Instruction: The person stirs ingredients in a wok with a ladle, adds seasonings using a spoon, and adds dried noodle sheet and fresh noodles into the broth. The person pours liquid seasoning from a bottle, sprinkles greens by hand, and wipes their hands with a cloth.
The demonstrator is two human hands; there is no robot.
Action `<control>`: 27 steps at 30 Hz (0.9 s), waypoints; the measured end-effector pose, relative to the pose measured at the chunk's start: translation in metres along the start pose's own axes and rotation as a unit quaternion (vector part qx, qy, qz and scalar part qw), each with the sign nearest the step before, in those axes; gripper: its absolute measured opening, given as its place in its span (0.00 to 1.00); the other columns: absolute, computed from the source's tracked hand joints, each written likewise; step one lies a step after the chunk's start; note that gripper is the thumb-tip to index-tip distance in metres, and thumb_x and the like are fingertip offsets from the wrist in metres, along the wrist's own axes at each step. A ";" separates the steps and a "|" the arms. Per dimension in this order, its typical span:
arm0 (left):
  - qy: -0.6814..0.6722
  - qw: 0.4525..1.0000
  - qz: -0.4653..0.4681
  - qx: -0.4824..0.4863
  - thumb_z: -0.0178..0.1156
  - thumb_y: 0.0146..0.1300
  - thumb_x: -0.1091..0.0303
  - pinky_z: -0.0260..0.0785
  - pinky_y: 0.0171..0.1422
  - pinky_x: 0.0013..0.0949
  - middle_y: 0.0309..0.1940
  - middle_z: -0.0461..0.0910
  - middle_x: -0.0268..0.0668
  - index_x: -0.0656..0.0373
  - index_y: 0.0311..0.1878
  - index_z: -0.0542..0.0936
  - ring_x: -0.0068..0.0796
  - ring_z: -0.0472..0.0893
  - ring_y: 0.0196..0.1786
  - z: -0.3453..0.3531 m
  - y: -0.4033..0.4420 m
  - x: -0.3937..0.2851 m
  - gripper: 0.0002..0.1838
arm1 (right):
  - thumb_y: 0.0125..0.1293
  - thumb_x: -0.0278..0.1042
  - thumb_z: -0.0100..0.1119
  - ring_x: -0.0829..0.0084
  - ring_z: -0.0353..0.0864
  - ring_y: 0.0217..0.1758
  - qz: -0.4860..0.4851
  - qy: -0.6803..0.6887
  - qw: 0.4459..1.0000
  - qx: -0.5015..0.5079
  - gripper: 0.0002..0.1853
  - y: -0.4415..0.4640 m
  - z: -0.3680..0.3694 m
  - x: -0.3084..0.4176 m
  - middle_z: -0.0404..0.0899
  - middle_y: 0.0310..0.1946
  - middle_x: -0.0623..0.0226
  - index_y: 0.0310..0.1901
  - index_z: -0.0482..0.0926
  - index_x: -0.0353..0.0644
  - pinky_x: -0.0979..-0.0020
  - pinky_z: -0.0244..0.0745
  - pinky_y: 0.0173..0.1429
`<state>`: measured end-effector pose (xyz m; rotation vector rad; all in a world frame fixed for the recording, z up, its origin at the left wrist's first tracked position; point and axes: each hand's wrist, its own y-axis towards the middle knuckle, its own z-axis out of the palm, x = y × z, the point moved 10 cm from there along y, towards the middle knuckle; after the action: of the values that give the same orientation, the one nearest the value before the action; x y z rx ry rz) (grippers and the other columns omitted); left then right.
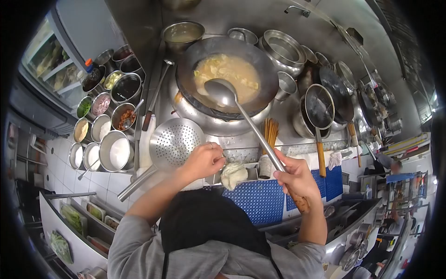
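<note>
My right hand (pixel 296 176) is closed around the long handle of a steel ladle (pixel 222 93). The ladle's bowl hangs over the near side of a large wok (pixel 184 69), which holds pale, cloudy broth with yellowish leafy pieces (pixel 227 67). My left hand (pixel 204 160) is curled closed beside the rim of a perforated skimmer (pixel 174 139); its palm is hidden, so whatever it may hold cannot be made out. Just right of that hand lies a crumpled white cloth (pixel 233 176). Bamboo sticks (pixel 270 135) stand in a can (pixel 265 166) near the ladle handle.
Ingredient pots crowd the left, among them a pot of white powder (pixel 115 151) and a pot of dark liquid (pixel 126 88). Steel bowls (pixel 283 49) stack behind the wok. To the right sits a strainer (pixel 319 107) with a wooden handle. Blue matting (pixel 255 200) lines the front edge.
</note>
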<state>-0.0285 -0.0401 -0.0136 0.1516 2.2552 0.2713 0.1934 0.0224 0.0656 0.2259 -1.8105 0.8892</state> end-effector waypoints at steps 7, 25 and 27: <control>0.069 0.990 0.099 -0.079 0.66 0.57 0.69 0.72 0.66 0.48 0.60 0.76 0.52 0.65 0.51 0.81 0.54 0.77 0.62 -0.008 0.026 -0.023 0.18 | 0.62 0.22 0.64 0.82 0.72 0.20 -0.076 -0.123 0.986 -0.084 0.35 0.064 -0.018 -0.009 0.74 0.21 0.74 0.73 0.68 0.35 0.74 0.68 0.23; 0.212 0.975 -0.009 -0.064 0.60 0.68 0.63 0.70 0.54 0.54 0.29 0.83 0.56 0.65 0.36 0.81 0.57 0.84 0.41 -0.007 0.121 0.014 0.13 | 0.59 0.31 0.63 0.42 0.85 0.51 -0.171 -0.419 0.883 -0.122 0.34 0.091 0.002 0.005 0.83 0.43 0.36 0.70 0.72 0.39 0.57 0.76 0.60; 0.200 0.977 -0.003 -0.078 0.60 0.68 0.64 0.69 0.54 0.54 0.28 0.83 0.56 0.66 0.36 0.82 0.58 0.84 0.39 -0.001 0.116 0.021 0.13 | 0.59 0.33 0.63 0.40 0.82 0.54 -0.107 -0.415 0.897 -0.111 0.34 0.092 -0.003 0.006 0.82 0.44 0.34 0.70 0.72 0.38 0.54 0.76 0.61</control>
<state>-0.0407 0.0767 0.0001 0.0061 2.6181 0.5122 0.1438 0.0909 0.0287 0.7275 -2.5856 0.4298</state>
